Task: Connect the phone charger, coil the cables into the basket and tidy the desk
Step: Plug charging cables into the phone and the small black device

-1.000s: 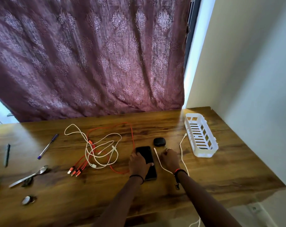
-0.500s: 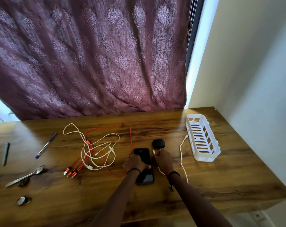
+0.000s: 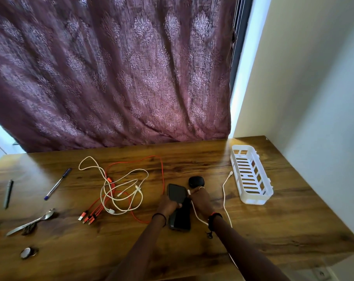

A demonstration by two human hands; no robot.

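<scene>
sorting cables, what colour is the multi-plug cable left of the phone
The multi-plug cable is orange-red; the head view shows it best.

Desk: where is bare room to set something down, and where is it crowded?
Bare wood lies in front of the basket toward the near right corner, and along the near edge between the spoon and the left forearm. Crowded in the middle: tangled cables, phone, left hand, right hand.

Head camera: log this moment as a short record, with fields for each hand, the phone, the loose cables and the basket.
left hand: grips phone
right hand: pinches white charger plug at the phone's side
plugged in: cannot tell
cable tangle: red and white, uncoiled, left of phone
basket: right of phone, holds no cables
</scene>
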